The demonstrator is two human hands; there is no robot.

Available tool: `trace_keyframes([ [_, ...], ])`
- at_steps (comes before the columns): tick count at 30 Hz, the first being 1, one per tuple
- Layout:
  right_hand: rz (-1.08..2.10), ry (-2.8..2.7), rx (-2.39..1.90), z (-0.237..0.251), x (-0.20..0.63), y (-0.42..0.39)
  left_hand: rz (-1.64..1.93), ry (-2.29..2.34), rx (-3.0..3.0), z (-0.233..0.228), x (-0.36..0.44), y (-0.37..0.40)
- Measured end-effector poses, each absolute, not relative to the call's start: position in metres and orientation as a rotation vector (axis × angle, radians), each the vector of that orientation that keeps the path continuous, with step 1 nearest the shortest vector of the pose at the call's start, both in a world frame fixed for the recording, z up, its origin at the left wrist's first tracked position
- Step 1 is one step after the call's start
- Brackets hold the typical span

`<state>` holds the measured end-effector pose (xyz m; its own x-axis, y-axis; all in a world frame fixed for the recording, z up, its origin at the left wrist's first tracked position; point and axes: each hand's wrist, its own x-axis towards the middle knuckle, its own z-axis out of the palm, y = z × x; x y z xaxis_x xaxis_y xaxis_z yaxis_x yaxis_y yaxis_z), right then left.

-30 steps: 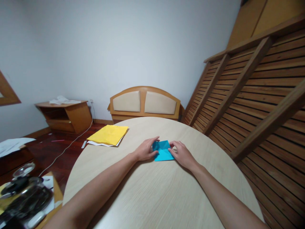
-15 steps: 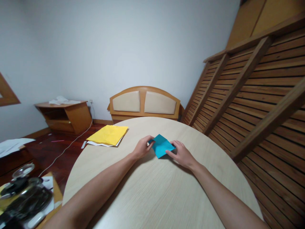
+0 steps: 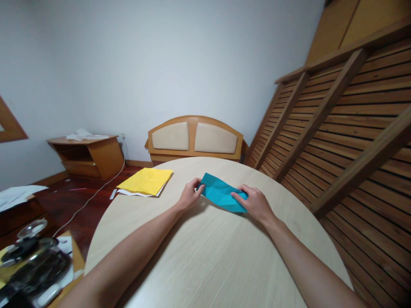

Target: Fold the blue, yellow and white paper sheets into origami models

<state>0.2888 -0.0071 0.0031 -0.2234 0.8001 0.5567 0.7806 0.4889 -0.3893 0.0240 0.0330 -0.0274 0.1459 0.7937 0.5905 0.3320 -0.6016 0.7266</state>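
Note:
A creased sheet of blue paper (image 3: 221, 193) is stretched between my two hands above the round table (image 3: 205, 256). My left hand (image 3: 192, 192) pinches its left end between thumb and fingers. At the right end, my right hand (image 3: 255, 203) grips the paper, thumb on the near face and fingers behind. The paper is long and narrow, slanting down to the right, with fold lines across it. Parts of both ends are hidden by my fingers.
Yellow paper (image 3: 146, 180) lies over white sheets at the table's left edge. A glass teapot (image 3: 40, 267) stands on a lower surface at left. A slatted wooden frame (image 3: 346, 124) leans at right. Behind the table is a headboard (image 3: 192, 119).
The blue paper has gone from a compact diamond shape to a longer, wider strip. My right hand has moved right and my left hand slightly left and up.

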Motion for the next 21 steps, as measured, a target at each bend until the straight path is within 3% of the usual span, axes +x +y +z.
trace_keyframes([
  [9, 0.54, -1.693, -1.129, -0.009, 0.293, 0.009, 1.477, 1.1, 1.816, -0.03, 0.019, 0.041],
  [15, 0.729, -1.814, -1.169, -0.013, 0.298, 0.012, 1.427, 1.118, 1.801, -0.03, 0.02, 0.038],
  [21, 0.69, -1.938, -1.264, -0.025, 0.308, 0.015, 1.239, 1.105, 1.953, -0.037, 0.021, 0.04],
])
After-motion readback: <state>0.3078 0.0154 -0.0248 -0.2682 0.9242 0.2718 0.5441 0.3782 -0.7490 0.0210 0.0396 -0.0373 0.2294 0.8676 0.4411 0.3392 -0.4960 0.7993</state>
